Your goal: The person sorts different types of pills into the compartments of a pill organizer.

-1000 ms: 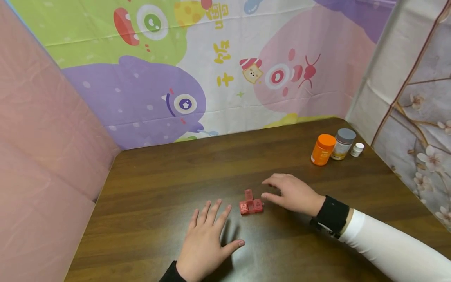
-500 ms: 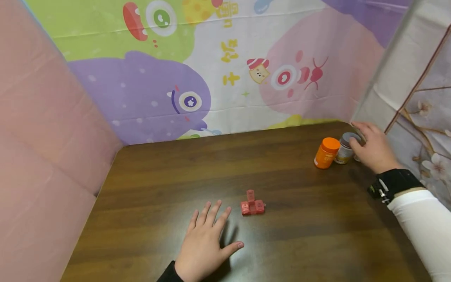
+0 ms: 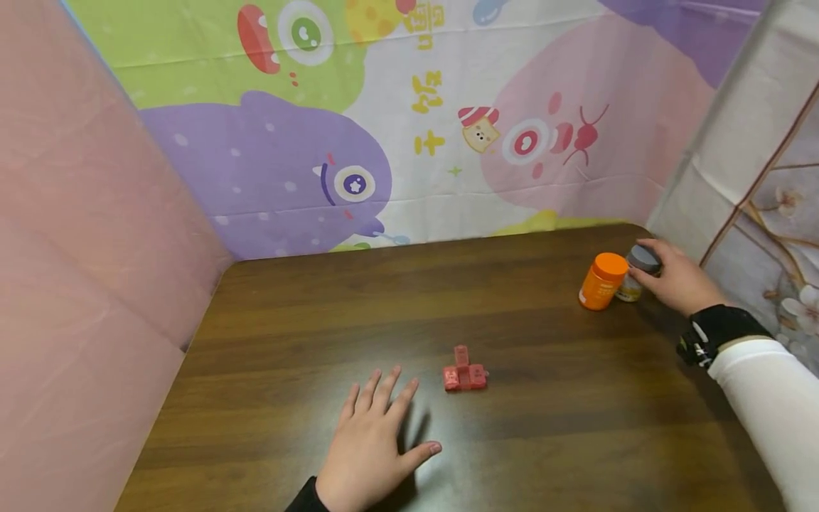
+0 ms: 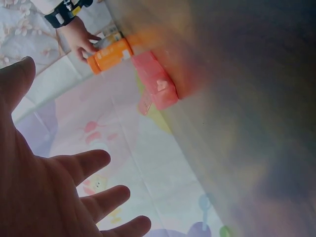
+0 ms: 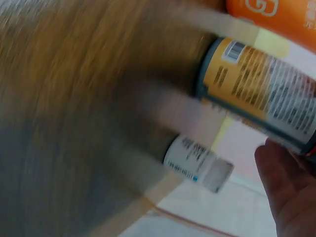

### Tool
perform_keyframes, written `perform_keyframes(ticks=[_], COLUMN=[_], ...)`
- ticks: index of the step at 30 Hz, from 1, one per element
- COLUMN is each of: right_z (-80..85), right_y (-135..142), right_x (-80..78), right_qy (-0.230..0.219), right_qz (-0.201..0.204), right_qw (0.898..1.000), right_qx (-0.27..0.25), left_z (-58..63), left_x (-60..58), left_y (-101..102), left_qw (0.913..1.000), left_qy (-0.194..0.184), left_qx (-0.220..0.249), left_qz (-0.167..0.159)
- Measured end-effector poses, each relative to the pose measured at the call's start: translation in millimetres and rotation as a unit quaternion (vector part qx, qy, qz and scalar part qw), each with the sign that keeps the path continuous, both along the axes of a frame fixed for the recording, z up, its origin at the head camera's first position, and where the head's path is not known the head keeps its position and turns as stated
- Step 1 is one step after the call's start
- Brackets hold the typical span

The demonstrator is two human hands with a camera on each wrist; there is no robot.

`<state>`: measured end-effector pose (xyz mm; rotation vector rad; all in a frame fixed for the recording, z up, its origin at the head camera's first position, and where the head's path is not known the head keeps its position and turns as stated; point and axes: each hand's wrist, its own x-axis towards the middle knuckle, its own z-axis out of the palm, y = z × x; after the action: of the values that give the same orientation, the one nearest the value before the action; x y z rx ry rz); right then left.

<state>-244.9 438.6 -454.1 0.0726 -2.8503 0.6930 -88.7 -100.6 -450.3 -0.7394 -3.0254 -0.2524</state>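
Note:
My right hand (image 3: pixel 681 277) is at the back right of the table, with thumb and fingers round the grey lid of a supplement bottle (image 3: pixel 643 260). The right wrist view shows that bottle's yellow and white label (image 5: pixel 261 89) close up, its lid end by my fingers (image 5: pixel 276 168). Touching or nearly touching it on the left is an orange bottle (image 3: pixel 601 281). My left hand (image 3: pixel 374 444) is spread with straight fingers low over the front of the table and holds nothing. To its right lies a small red pill box (image 3: pixel 465 377), its middle lid raised.
A small white bottle (image 5: pixel 190 158) stands beside the grey-lidded one in the right wrist view; in the head view my right hand hides it. The brown wooden table (image 3: pixel 307 320) meets a cartoon-printed cloth (image 3: pixel 409 192) behind and a pink cloth (image 3: pixel 96 284) on the left.
My right hand has moved from beside the pill box to the back right and now holds the grey-lidded bottle by its lid. The left hand has stayed in place.

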Motion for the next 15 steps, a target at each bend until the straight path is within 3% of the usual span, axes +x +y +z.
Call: perform_keyframes(ticks=[8,15], right_z=[2.8,47.6], right_y=[-3.1,-19.1], right_x=[10.1,40.9], right_qy=[0.023,0.072], right_qz=[-0.038,-0.083], right_qw=[0.998,0.992], right_qx=[-0.040,-0.064], left_z=[-0.9,-2.4], left_x=[3.7,2.6], left_y=[-0.2,2.0], left_qw=[1.0000,1.0000], left_qy=[-0.006,0.002], left_qx=[0.001,0.004], left_qz=[0.002,0.003])
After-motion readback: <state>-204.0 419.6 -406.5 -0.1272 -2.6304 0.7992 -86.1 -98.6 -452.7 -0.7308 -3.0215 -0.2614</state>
